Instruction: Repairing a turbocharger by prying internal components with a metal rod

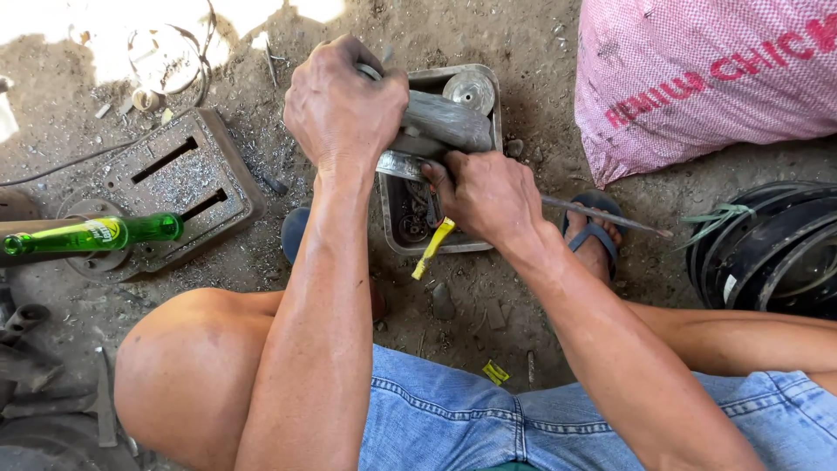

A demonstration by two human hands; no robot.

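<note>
While you crouch over the dirt floor (488, 35), the head view shows both your hands meeting above a shallow square metal tray (394, 228). Your left hand (344, 105) is closed tight around the upper end of a grey metal part (445, 120), which sits over the tray's far half. Your right hand (486, 194), just nearer you than that part, is clenched around a thin metal rod (610, 218) that sticks out to the right past the tray, over a blue sandal (595, 231). A yellow strip (432, 249) hangs from under that fist across the tray's near rim. In the tray's far corner lies a round metal disc (469, 87). Left of the tray sits a rusty slotted metal plate (179, 179), and a green glass bottle (91, 235) lies on its side beside it. Right of the tray, well apart, a pink woven sack (697, 78) rests on the ground, with black rings (767, 249) stacked below it.
</note>
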